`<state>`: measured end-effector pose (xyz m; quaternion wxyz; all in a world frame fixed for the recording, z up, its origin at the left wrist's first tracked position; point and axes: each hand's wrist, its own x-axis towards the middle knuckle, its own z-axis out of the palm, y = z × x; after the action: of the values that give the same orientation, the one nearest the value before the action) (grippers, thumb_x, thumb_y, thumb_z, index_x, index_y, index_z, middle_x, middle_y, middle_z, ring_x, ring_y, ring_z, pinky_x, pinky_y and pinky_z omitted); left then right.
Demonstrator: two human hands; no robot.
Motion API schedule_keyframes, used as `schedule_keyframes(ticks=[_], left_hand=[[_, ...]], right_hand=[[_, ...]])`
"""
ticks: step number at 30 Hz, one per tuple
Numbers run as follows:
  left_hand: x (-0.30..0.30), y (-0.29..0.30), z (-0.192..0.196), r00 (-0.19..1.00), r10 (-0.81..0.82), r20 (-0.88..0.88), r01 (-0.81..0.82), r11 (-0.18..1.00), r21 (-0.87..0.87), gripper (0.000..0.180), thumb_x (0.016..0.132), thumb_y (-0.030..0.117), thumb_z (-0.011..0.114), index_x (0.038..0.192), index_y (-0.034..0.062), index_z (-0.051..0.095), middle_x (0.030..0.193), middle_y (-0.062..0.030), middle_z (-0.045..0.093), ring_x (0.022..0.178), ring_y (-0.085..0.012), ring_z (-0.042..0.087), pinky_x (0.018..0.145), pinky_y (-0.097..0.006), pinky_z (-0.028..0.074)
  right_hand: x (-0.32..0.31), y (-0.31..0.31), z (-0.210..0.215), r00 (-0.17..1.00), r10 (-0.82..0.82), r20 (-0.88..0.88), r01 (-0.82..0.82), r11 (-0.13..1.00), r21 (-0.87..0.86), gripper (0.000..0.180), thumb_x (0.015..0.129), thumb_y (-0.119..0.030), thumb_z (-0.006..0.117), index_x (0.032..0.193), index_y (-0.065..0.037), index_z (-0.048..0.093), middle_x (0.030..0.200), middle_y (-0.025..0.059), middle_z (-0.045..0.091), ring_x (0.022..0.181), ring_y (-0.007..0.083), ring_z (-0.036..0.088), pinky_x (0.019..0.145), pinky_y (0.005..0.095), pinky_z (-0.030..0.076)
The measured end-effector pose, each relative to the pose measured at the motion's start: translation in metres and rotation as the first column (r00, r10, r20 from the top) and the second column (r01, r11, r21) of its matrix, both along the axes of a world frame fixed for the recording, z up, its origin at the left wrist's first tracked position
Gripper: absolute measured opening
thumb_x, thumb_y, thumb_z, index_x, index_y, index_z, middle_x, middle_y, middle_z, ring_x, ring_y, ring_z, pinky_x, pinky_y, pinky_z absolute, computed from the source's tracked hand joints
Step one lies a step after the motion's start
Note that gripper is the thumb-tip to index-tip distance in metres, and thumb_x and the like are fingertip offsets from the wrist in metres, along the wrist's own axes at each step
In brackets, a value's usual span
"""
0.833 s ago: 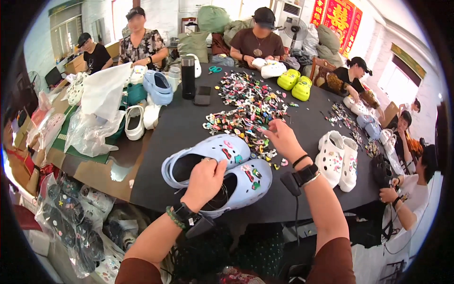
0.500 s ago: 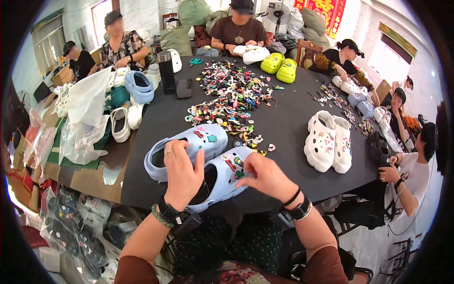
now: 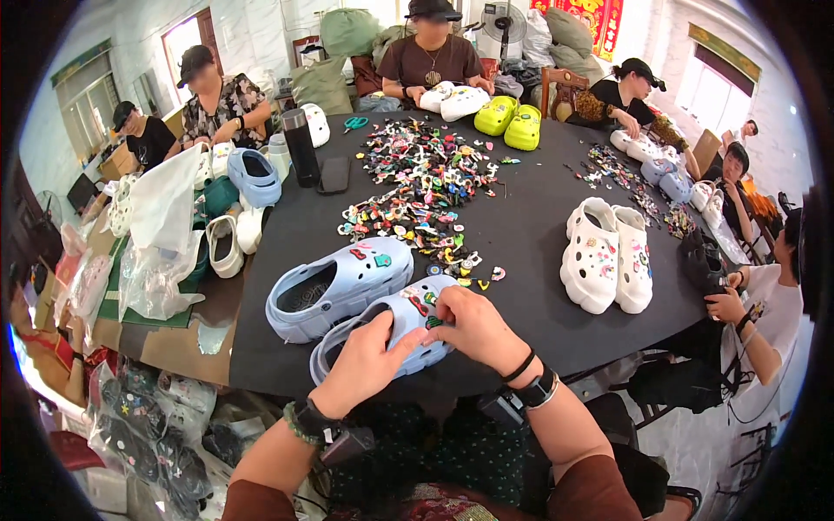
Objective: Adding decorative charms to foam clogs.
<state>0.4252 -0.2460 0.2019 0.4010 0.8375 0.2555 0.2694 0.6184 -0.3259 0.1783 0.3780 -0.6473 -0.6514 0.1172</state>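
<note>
Two light blue clogs lie on the dark table in front of me. The near clog (image 3: 421,359) carries red and green charms on its upper. My left hand (image 3: 369,360) grips it at the foot opening, fingers inside and thumb along the upper. Over its toe, my right hand (image 3: 478,328) is closed in a pinch beside a green charm (image 3: 433,321); what sits between the fingertips is hidden. Just beyond lies the far clog (image 3: 365,269), with red and teal charms, untouched. A heap of small colourful shoe charms (image 3: 426,174) spreads behind the clogs.
A pair of white clogs (image 3: 592,260) with charms stands at right. Farther back are lime clogs (image 3: 523,128), a black tumbler (image 3: 301,148), a phone (image 3: 334,175) and teal scissors (image 3: 355,123). Plastic bags (image 3: 156,260) and more clogs crowd the left. Several people work around the table.
My left hand has moved from between the two clogs down to the near clog's opening. That clog has shifted slightly left. My right hand stays at its toe, fingers now closer in.
</note>
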Motion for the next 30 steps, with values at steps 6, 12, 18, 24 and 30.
schedule_keyframes(ticks=[6,12,18,24,30], left_hand=[[0.0,0.018,-0.019,0.98,-0.161,-0.115,0.111,0.928,-0.355,0.023,0.095,0.017,0.063,0.11,-0.0015,0.063,0.091,0.0004,0.066,0.077,-0.0067,0.055,0.066,-0.027,0.046],[-0.002,0.011,-0.02,0.978,-0.177,0.112,0.209,0.859,-0.467,0.026,0.095,0.007,0.059,0.118,-0.002,0.063,0.097,-0.0018,0.066,0.085,-0.0073,0.055,0.076,-0.026,0.047],[0.013,0.025,-0.01,0.968,-0.093,0.233,0.249,0.47,-0.847,0.035,0.089,-0.001,0.057,0.124,-0.0017,0.059,0.121,-0.0081,0.063,0.108,-0.0186,0.061,0.092,-0.033,0.049],[0.022,0.026,-0.01,0.983,-0.097,0.157,0.185,0.484,-0.855,0.035,0.088,0.001,0.062,0.123,-0.0034,0.058,0.115,-0.0098,0.065,0.101,-0.0206,0.064,0.089,-0.034,0.051],[0.019,0.03,-0.019,0.982,-0.073,0.172,0.187,0.4,-0.897,0.037,0.086,0.001,0.065,0.122,-0.003,0.058,0.113,-0.0093,0.066,0.1,-0.0198,0.065,0.089,-0.034,0.051]], right_hand=[[-0.004,-0.004,0.004,0.999,-0.048,-0.011,0.048,0.999,0.002,0.037,0.073,-0.02,0.082,0.085,-0.002,0.052,0.083,0.0148,0.059,0.077,0.0353,0.06,0.067,0.0433,0.048],[-0.01,-0.009,-0.009,0.986,-0.049,0.162,0.026,0.989,0.145,0.029,0.084,-0.021,0.071,0.091,-0.001,0.051,0.088,0.0187,0.056,0.086,0.0387,0.058,0.075,0.0463,0.048],[-0.008,-0.011,0.003,0.973,0.054,0.223,-0.078,0.992,0.1,0.028,0.091,-0.023,0.063,0.097,0.0,0.049,0.091,0.018,0.055,0.09,0.0375,0.058,0.078,0.047,0.047],[0.003,-0.006,0.006,0.979,0.144,0.143,-0.153,0.987,0.057,0.046,0.08,-0.031,0.077,0.093,0.001,0.046,0.092,0.0182,0.054,0.087,0.0398,0.058,0.075,0.0457,0.047],[0.005,-0.004,0.009,0.986,0.139,0.09,-0.138,0.99,-0.014,0.048,0.078,-0.032,0.078,0.093,0.001,0.047,0.092,0.0177,0.053,0.086,0.0396,0.057,0.074,0.046,0.047]])
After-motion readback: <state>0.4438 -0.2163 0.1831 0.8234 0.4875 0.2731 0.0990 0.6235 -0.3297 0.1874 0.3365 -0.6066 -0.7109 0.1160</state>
